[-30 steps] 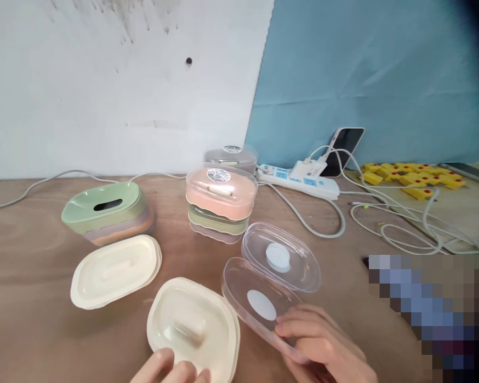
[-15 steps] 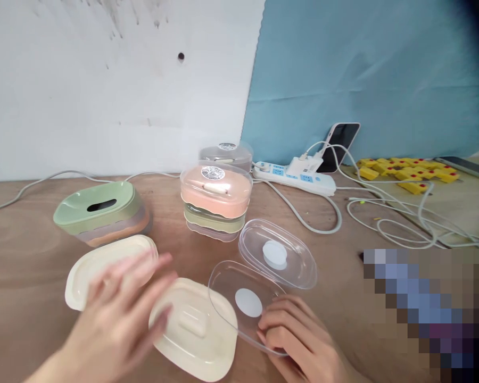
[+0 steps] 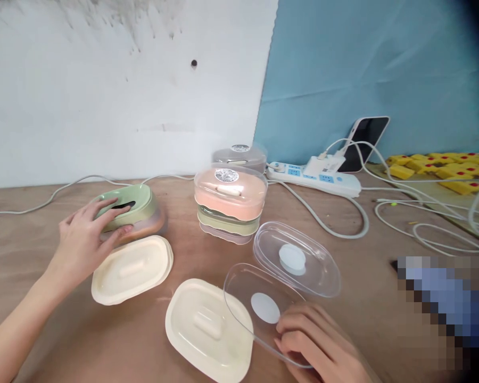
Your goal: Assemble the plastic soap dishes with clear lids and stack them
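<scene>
My left hand (image 3: 85, 226) has reached a stack of nested oval plastic shells at the left. Its fingers lie over the rim and slot of the top one, a green slotted shell (image 3: 140, 199), with the thumb against the front side. My right hand (image 3: 317, 340) pinches the near right edge of a clear oval lid (image 3: 245, 284) bearing a white round sticker. Part of that lid overlaps a cream oval plate (image 3: 187, 314) with a raised bar. More cream plates (image 3: 151, 255) are stacked by the left hand. Another clear lid pile (image 3: 321, 271) lies behind the right hand.
Assembled boxes with clear tops stand at the back: a pink one (image 3: 203, 194) stacked on others, and a grey one (image 3: 219, 156). Beyond are a white power strip (image 3: 343, 183), a leaning phone (image 3: 369, 138), loose cables (image 3: 383, 215) and yellow pieces (image 3: 461, 185). A blurred patch covers the lower right.
My left hand has moved from above the cream plates, away and leftward, onto the green shell. The right hand stays at the clear lid. The whole view has shifted slightly.
</scene>
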`<state>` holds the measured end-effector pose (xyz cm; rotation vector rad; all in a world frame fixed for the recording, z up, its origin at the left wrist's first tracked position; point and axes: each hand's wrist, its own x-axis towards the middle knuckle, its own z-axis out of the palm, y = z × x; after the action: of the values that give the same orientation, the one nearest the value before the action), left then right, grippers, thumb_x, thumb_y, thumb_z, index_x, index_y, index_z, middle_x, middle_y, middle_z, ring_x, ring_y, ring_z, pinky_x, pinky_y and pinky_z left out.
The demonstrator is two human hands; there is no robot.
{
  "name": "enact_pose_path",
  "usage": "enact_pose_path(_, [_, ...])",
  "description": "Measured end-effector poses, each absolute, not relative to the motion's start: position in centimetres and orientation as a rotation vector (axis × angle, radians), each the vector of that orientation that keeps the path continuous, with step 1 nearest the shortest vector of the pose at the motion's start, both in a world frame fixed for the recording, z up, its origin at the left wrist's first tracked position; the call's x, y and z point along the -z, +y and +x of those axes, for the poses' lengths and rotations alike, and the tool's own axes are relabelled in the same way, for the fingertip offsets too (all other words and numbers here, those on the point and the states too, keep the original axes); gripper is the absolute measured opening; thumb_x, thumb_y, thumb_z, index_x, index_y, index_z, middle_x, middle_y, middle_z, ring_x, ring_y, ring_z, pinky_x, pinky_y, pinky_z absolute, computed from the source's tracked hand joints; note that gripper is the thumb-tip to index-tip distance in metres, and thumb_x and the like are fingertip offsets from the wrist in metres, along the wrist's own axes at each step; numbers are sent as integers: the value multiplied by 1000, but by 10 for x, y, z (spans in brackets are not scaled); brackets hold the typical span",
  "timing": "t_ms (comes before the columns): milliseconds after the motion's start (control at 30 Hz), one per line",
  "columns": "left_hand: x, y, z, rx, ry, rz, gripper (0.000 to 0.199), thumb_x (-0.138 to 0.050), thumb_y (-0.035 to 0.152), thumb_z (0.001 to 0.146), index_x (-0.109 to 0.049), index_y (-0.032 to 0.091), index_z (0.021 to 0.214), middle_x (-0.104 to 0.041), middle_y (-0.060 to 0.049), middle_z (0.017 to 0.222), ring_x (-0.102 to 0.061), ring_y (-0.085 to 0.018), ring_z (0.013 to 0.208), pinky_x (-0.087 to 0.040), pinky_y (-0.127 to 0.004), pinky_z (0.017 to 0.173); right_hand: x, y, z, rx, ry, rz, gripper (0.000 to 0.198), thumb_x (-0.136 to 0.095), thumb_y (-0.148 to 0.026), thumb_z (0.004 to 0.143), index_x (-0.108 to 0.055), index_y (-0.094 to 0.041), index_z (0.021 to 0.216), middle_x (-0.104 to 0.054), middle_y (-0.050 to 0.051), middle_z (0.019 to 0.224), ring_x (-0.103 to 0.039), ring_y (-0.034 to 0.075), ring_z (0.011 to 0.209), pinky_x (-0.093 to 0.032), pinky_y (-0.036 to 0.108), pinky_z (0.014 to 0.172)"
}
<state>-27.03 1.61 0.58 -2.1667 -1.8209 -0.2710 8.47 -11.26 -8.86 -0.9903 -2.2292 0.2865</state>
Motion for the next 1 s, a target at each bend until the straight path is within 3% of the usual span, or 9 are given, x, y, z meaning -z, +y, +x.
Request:
enact_pose_path(133, [-9, 16, -273, 383, -1846, -2260, 31, -40, 33, 99, -60, 14, 112, -58, -8, 126, -55, -28, 115, -46, -36, 85, 84, -110, 84, -241, -2198, -966, 22, -47, 2, 79, -52, -19, 80, -61, 5, 75, -56, 17, 72, -47, 28, 63])
enact_pose_path(267, [-10, 16, -278, 633, -1922, -2253, 25, -53, 32, 93, -62, 16, 109, -61, -4, 120, -62, -21, 96, -48, -23, 61, 78, -109, 83, -223, -2181, -942, 21, -48, 2, 78, -52, -19, 79, -61, 5, 72, -56, 17, 69, -48, 29, 60])
enact_pose_path(333, [-11, 13, -276, 718, -1848, -2196, 24, -54, 30, 92, -63, 15, 109, -64, -4, 116, -63, -20, 93, -48, -22, 59, 76, -110, 82, -234, -2174, -946, 21, -49, 2, 77, -53, -18, 79, -62, 6, 73, -56, 17, 69, -49, 30, 60])
enact_pose_path(433, [-13, 3, -267, 859, -1640, -2127, 21, -58, 25, 91, -63, 15, 109, -66, -6, 113, -62, -23, 103, -52, -30, 77, 75, -113, 80, -241, -2065, -933, 24, -50, 4, 74, -55, -18, 81, -62, 6, 72, -57, 18, 68, -50, 31, 58])
enact_pose_path(533, [-13, -13, -250, 1019, -1437, -2250, 22, -63, 15, 86, -63, 17, 108, -64, -5, 115, -60, -24, 110, -47, -40, 97, 73, -118, 81, -261, -1868, -900, 29, -52, 5, 70, -56, -18, 87, -61, 4, 70, -59, 18, 65, -52, 32, 57])
enact_pose_path(667, [2, -36, -227, 952, -1018, -2692, 36, -59, 1, 81, -62, 19, 112, -64, -6, 113, -59, -27, 112, -46, -43, 95, 72, -118, 85, -279, -1635, -915, 34, -53, 7, 69, -55, -19, 90, -62, 2, 72, -61, 16, 65, -56, 31, 63])
enact_pose_path(767, [23, -52, -217, 877, -862, -2907, 40, -51, -3, 84, -61, 18, 116, -66, -8, 111, -54, -27, 118, -37, -49, 102, 73, -117, 86, -328, -1595, -871, 33, -51, 6, 71, -54, -18, 93, -61, 2, 75, -61, 15, 68, -56, 31, 64])
enact_pose_path(867, [39, -64, -212, 828, -778, -3042, 34, -48, 0, 88, -61, 17, 115, -67, -8, 109, -53, -24, 119, -27, -47, 108, 75, -116, 87, -358, -1617, -841, 34, -50, 6, 71, -52, -18, 96, -59, 2, 79, -59, 14, 70, -55, 31, 66])
enact_pose_path(1000, [47, -73, -207, 793, -776, -3136, 21, -48, 6, 93, -62, 15, 106, -69, -6, 97, -57, -20, 109, -28, -44, 108, 76, -117, 87, -383, -1633, -857, 34, -49, 6, 73, -50, -18, 97, -57, 2, 81, -57, 14, 70, -54, 31, 65])
